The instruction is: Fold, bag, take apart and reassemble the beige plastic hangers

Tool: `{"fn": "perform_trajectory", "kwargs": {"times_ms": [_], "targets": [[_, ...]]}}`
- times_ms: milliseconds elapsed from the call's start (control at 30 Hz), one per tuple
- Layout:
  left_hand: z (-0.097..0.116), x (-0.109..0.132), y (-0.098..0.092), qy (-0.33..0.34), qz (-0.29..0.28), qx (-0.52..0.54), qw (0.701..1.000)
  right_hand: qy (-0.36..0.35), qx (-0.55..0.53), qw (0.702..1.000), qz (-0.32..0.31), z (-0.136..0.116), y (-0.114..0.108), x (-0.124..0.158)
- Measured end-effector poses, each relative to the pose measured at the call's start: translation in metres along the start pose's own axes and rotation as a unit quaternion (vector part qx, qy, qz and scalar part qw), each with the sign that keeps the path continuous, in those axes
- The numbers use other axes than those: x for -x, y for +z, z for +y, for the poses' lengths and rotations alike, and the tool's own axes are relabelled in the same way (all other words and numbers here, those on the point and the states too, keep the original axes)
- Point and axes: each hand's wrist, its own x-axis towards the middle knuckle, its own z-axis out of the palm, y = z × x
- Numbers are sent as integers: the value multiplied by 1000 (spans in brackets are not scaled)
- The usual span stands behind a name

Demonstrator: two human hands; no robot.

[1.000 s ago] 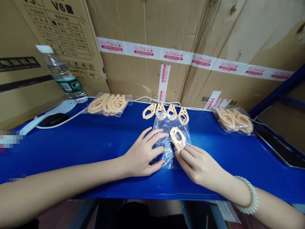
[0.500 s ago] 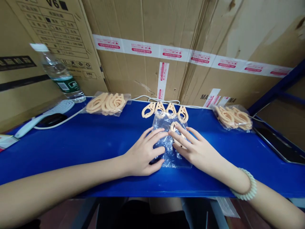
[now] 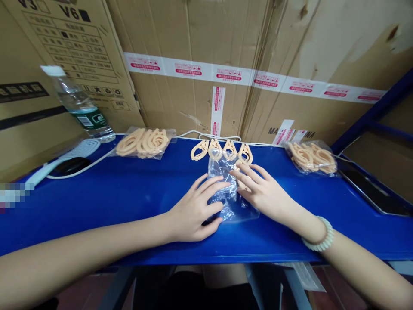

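A clear plastic bag (image 3: 230,213) lies flat on the blue tabletop between my hands. My left hand (image 3: 195,211) rests on the bag's left side, fingers spread and nothing gripped. Over the bag's right part reaches my right hand (image 3: 267,193), its fingers stretched across a peach folding hanger (image 3: 242,186). That hanger is mostly covered by the fingers, and whether it lies in or on the bag I cannot tell. Just beyond the bag's top edge stands a row of several more peach folding hangers (image 3: 199,150), the bag's edge overlapping some of them.
Bagged hangers lie at the back left (image 3: 145,143) and at the right (image 3: 311,158). A water bottle (image 3: 85,114), hairbrush (image 3: 82,149) and black mouse (image 3: 71,165) are at left, a phone (image 3: 374,191) at right. A white cable (image 3: 193,132) runs before the cardboard (image 3: 180,107).
My right hand has shifted up and slightly left over the hanger, covering more of it. My left hand stays on the bag. The view has shifted slightly.
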Motion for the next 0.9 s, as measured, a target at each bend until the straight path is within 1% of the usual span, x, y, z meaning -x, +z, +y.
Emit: {"fn": "perform_trajectory", "kwargs": {"times_ms": [67,133,167,200,233,267,300,333,367,433,500,567,667,800,867,900], "targets": [[1,1,-1,2,7,-10,1000,1,-91,996,17,6,-5,1],[3,2,-2,4,13,-21,1000,22,-207,976,59,18,-7,1],[4,3,-3,4,14,-26,1000,46,-249,964,83,28,-6,0],[5,3,-4,6,13,-30,999,74,-262,956,106,39,-3,0],[7,4,-4,10,11,-36,999,101,-249,956,119,52,3,-2],[9,3,-5,18,9,-43,999,117,-222,962,108,65,10,-3],[12,3,-5,27,9,-55,998,121,-190,972,68,78,19,-6],[15,3,-6,36,7,-70,997,131,-156,979,15,91,29,-8],[18,3,-6,45,4,-89,995,150,-124,980,-48,103,38,-11],[27,4,-6,59,-4,-129,990,179,-89,963,-181,120,54,-16],[38,9,-4,61,-13,-155,986,184,-84,949,-240,131,63,-21],[50,18,0,45,-16,-159,986,186,-81,946,-254,137,64,-22],[65,36,9,6,-16,-164,986,206,-64,938,-270,140,56,-19],[79,51,23,-48,8,-192,980,214,-60,923,-315,138,32,0],[83,53,29,-70,26,-200,977,217,-49,921,-320,131,16,16],[84,53,32,-77,37,-200,976,222,-38,923,-313,125,7,25]]}}
